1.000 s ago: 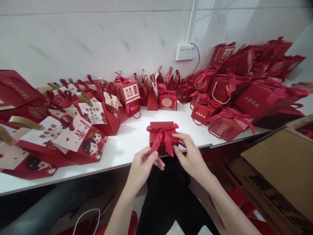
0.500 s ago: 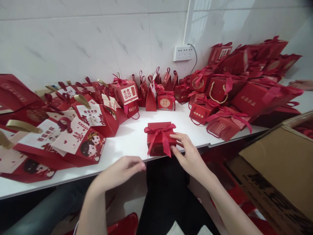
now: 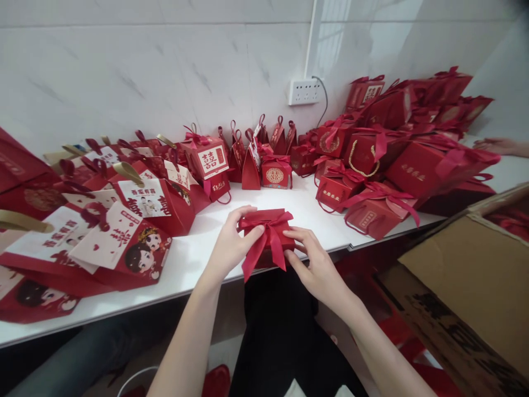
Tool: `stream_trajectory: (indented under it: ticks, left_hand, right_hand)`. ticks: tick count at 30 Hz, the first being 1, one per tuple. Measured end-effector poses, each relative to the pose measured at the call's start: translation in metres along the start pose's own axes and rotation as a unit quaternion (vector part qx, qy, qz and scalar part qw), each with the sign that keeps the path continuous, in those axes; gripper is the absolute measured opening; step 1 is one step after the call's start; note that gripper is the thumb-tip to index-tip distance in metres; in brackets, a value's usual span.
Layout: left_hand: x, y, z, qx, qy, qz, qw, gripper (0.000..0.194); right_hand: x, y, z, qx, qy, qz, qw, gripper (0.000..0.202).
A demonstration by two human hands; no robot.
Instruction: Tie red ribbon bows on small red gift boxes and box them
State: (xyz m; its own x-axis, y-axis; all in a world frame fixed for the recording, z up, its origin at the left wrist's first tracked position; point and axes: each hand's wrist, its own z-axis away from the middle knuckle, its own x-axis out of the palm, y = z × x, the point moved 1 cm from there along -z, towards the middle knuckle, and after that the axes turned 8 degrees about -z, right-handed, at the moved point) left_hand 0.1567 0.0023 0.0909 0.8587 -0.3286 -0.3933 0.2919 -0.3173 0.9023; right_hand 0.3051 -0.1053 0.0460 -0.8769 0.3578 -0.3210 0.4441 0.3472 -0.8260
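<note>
A small red gift box with a red ribbon bow sits at the front edge of the white table. My left hand grips its left side, the thumb on top by the ribbon and the other fingers behind. My right hand holds the right side, with fingertips at the upper edge and the thumb lower down. One ribbon tail hangs down the front of the box. Behind it stands a red box with a round gold emblem.
Red and white gift boxes crowd the table's left side. More ribboned boxes are piled on the right. An open cardboard carton stands at lower right. A power strip is on the wall. Another person's hand shows at far right.
My left hand has come up from below the table edge and taken hold of the box's left side. My right hand stays on the right side. The view has shifted slightly.
</note>
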Motion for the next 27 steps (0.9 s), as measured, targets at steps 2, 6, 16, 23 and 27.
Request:
stream_trajectory:
  ticks: [2, 6, 16, 23, 27]
  left_hand:
    - [0.000, -0.001, 0.004, -0.010, 0.003, 0.009, 1.000, 0.049]
    - [-0.001, -0.004, 0.005, -0.022, 0.006, 0.012, 1.000, 0.062]
    - [-0.002, -0.011, 0.002, 0.004, -0.045, 0.048, 0.998, 0.058]
    - [-0.003, -0.009, 0.007, 0.131, 0.022, -0.054, 0.990, 0.025]
    - [-0.006, -0.003, 0.008, 0.160, -0.004, -0.118, 0.980, 0.014]
  right_hand:
    - [0.000, 0.001, 0.000, 0.002, -0.002, -0.002, 1.000, 0.028]
    - [-0.001, 0.002, 0.000, 0.001, -0.001, -0.008, 1.000, 0.030]
    - [-0.004, -0.008, 0.011, 0.036, 0.134, -0.083, 0.987, 0.039]
    - [0.009, -0.029, 0.014, 0.218, -0.012, -0.160, 0.963, 0.035]
    - [0.017, -0.028, 0.006, 0.226, -0.003, -0.224, 0.948, 0.028]
